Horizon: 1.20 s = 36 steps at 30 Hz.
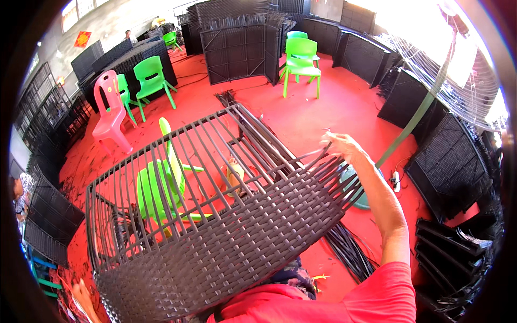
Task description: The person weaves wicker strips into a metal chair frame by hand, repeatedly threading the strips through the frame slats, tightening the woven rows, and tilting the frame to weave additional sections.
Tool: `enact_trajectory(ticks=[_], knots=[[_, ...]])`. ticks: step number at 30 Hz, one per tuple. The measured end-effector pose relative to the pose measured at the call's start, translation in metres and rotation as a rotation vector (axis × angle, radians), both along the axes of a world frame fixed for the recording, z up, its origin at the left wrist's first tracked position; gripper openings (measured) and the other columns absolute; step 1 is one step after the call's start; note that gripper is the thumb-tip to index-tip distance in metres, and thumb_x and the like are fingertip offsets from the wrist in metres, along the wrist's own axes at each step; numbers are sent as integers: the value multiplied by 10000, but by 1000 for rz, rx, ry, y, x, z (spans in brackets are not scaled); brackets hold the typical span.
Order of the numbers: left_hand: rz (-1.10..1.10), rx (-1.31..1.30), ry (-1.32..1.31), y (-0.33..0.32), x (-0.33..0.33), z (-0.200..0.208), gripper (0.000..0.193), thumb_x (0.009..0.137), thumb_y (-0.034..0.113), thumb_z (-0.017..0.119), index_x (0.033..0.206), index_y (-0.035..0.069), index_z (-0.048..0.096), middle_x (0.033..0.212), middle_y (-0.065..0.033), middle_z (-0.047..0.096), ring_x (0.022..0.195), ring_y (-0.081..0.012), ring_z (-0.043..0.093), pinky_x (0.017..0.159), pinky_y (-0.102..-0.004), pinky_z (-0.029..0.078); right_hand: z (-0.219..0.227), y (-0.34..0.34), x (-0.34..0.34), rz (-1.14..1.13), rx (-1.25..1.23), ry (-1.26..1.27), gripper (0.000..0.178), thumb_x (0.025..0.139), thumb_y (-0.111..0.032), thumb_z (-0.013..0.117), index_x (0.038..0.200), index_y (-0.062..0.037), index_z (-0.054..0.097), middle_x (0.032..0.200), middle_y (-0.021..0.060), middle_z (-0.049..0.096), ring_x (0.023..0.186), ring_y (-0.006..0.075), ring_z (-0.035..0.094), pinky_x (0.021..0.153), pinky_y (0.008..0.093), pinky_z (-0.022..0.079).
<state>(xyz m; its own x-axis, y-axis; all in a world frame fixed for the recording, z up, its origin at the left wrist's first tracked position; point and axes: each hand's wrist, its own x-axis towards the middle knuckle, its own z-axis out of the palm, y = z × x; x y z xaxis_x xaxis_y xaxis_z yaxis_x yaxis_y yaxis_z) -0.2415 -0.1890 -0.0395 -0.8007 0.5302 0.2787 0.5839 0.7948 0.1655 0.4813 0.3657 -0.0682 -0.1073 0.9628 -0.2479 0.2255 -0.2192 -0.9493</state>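
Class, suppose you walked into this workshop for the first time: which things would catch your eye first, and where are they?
First, the large half-woven dark wicker frame filling the middle foreground, with the right hand pulling a dark strand at its upper right edge. Next, the bright red floor, dotted with green plastic chairs and one pink plastic chair at the upper left. The left hand sits low at the frame's bottom left corner.

A dark brown wicker frame (215, 231), curved and lying tilted above the red floor (334, 113), is woven solid along its lower part, bare ribs above. A loose wicker strand (307, 156) crosses its upper right edge.
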Motion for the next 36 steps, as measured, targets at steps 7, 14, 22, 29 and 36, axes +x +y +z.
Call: enact_trajectory(ticks=[7,14,22,29,36], knots=[[-628,255,-387,176,208,81,198,830,130,549,970,0,601,966,-91,595,895,-174,560,810,-275,430,95,-82,-114,299,1300,-669,286,861,-264,494,1038,-56,574,1006,142,593,973,285,547,888,368,404],[-1119,-64,24,251,275,11,631,812,486,507,1181,-24,453,1189,-231,452,1120,-374,418,957,-438,300,11,-140,-189,561,1361,-618,481,814,-455,511,1088,-61,522,1088,98,509,993,268,499,843,415,363],[-1225,-124,-163,221,293,26,593,807,444,539,1211,21,445,1200,-179,460,1121,-322,428,946,-414,311,-4,-159,-163,647,1137,-648,454,838,-396,503,1166,-83,496,1126,71,519,1060,226,479,936,429,291],[-1076,1,-67,216,297,19,540,779,383,589,1174,32,477,1177,-155,468,1104,-310,431,954,-421,299,8,-167,-166,585,1162,-698,413,776,-337,589,1113,-103,550,1084,45,568,1054,192,507,961,488,267],[-1110,49,-210,209,283,18,476,780,339,608,1140,44,508,1222,-139,438,1136,-309,404,953,-403,313,21,-168,-178,593,1204,-715,398,744,-298,623,1079,-88,569,1132,76,512,1075,259,458,929,465,305]])
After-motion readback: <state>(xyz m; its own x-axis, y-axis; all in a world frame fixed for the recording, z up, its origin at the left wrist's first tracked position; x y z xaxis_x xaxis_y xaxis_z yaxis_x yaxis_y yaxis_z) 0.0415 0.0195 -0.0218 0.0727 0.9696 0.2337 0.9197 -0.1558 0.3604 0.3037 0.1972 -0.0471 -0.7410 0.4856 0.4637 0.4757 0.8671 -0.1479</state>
